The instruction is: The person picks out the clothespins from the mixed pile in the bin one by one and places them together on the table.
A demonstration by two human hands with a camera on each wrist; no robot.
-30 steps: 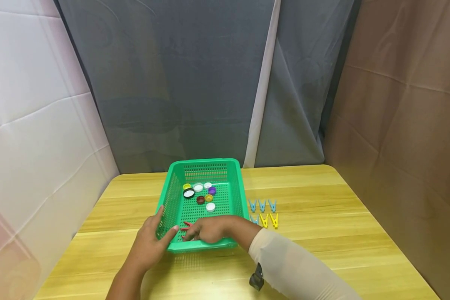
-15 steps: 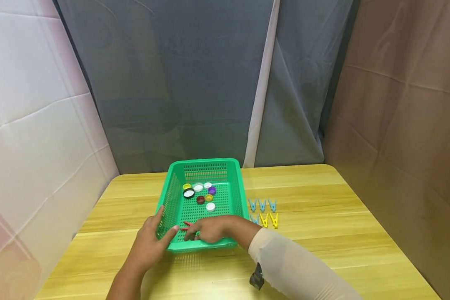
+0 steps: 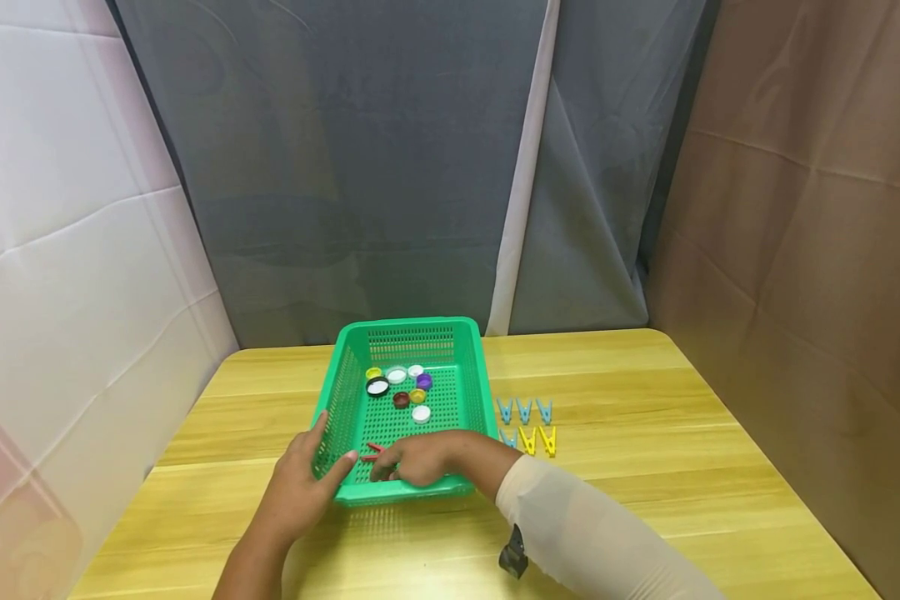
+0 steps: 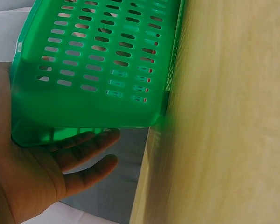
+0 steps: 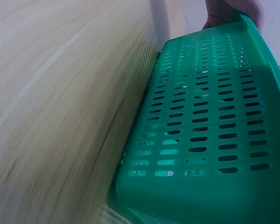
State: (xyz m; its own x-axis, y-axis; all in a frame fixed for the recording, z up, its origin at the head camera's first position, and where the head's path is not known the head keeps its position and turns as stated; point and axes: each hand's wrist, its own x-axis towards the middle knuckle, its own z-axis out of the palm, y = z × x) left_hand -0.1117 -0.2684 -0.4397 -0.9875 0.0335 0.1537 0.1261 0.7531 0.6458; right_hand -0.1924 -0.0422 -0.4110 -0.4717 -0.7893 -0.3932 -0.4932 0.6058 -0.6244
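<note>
A green perforated plastic basket (image 3: 482,367) stands on the wooden table. My left hand (image 3: 298,483) grips its near left corner, thumb over the rim and fingers along the outside; the left wrist view shows fingers (image 4: 91,177) beyond the corner. My right hand (image 3: 420,458) reaches over the near right rim, fingers bent down at the basket floor. Red clothespins (image 3: 375,447) lie just left of its fingertips. The hand hides part of that floor, and I cannot tell whether it holds a clothespin.
Several bottle caps (image 3: 421,414), white, purple, yellow, brown and black-rimmed, lie in the basket's far half. Right of the basket, blue clothespins (image 3: 524,410) and yellow clothespins (image 3: 547,442) sit in rows on the table (image 3: 645,467). Curtains (image 3: 390,167) hang behind and at both sides.
My right fingertips have shifted slightly right, and a red tip that showed beside them near the basket's front is out of sight. The left hand and basket have not moved.
</note>
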